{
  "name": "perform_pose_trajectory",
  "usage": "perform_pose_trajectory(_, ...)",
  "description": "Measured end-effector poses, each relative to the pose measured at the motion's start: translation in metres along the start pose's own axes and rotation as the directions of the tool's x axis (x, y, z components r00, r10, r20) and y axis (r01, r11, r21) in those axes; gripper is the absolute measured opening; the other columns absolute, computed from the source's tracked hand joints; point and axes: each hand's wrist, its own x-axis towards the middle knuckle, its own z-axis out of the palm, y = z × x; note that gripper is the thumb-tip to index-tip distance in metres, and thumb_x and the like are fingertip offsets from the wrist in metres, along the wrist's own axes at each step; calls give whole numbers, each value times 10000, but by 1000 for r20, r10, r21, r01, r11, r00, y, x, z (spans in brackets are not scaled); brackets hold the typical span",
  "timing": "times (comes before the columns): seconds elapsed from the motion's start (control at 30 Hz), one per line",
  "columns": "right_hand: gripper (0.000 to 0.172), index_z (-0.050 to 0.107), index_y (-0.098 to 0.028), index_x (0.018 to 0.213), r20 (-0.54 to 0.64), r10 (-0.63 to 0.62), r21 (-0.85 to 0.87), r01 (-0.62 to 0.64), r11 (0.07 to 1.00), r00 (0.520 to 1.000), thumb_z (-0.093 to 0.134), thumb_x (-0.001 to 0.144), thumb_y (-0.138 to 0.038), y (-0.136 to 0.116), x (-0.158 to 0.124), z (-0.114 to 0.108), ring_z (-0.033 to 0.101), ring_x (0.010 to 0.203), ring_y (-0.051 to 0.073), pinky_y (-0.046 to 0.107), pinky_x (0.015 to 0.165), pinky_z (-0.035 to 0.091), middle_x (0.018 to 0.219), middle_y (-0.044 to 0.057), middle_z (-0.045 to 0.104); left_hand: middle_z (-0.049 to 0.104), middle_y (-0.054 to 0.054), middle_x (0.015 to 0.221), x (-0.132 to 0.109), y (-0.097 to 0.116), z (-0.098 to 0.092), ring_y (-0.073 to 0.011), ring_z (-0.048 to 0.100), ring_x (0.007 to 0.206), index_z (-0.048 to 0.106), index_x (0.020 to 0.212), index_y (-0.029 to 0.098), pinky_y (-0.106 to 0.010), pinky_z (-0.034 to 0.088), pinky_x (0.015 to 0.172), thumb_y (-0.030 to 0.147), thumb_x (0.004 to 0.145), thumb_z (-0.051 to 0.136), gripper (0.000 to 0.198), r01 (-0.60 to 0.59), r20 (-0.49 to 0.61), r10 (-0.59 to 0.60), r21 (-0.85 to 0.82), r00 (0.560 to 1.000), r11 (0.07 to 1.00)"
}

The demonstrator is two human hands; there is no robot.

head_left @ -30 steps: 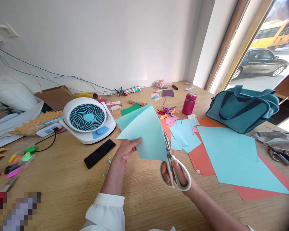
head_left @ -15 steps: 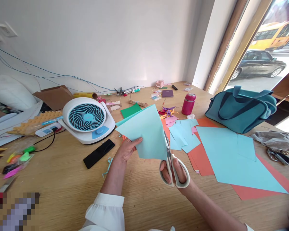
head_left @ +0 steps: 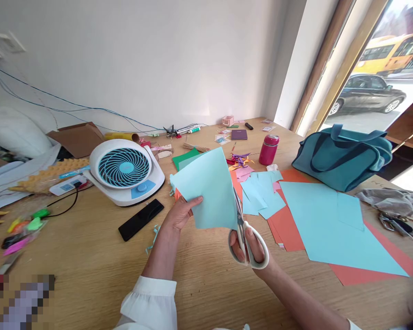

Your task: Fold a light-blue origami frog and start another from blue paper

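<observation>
Pale blue paper: plain, pointed top corner, in left hand.

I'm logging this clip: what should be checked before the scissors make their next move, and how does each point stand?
1. Sheet held: ok. The left hand grips the light blue sheet, thumb on its near face.
2. Scissors in hand: ok. The right hand holds the scissors, blades pointing away from the person.
3. Left thumb away from the blades: ok, clearly apart.
4. Other left fingers away from the blades: cannot tell; the sheet hides most of them.
5. Paper between the blades: cannot tell; they lie along the sheet's right edge.
6. Tabletop beyond the scissors free of loose paper: not ok. Light blue pieces lie there.
</observation>
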Motion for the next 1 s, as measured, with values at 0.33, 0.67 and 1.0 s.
perform_pose_trajectory(0.33, 509, 635, -203, 860, 50, -47, 49, 45, 998, 998, 343, 966, -606, -3, -1, 4, 382, 444, 126, 292, 460, 289, 488, -5, 466, 707, -105, 1196, -2, 2, 3, -291, 644, 1130, 674, 1169, 195, -399, 539, 915, 292, 578, 896, 638, -17, -14, 17, 25, 1000, 1000)
perform_pose_trajectory(0.67, 497, 603, -218, 874, 45, -77, 5, 77, 997, 996, 294, 986, -591, -5, 2, 3, 386, 491, 142, 317, 515, 308, 519, -11, 453, 723, -96, 1162, -3, 1, 6, -299, 647, 1130, 692, 1122, 188, -420, 504, 964, 310, 570, 897, 602, -18, 23, 17, 46, 1000, 999)
perform_pose_trajectory(1.0, 478, 599, -226, 821, 10, -81, 6, 81, 997, 997, 306, 997, -559, -9, 1, 7, 337, 442, 133, 312, 484, 293, 467, -22, 429, 710, -91, 1193, 2, -5, -2, -284, 652, 1123, 674, 1164, 209, -387, 525, 914, 302, 591, 889, 618, -10, 32, 8, 50, 999, 999)
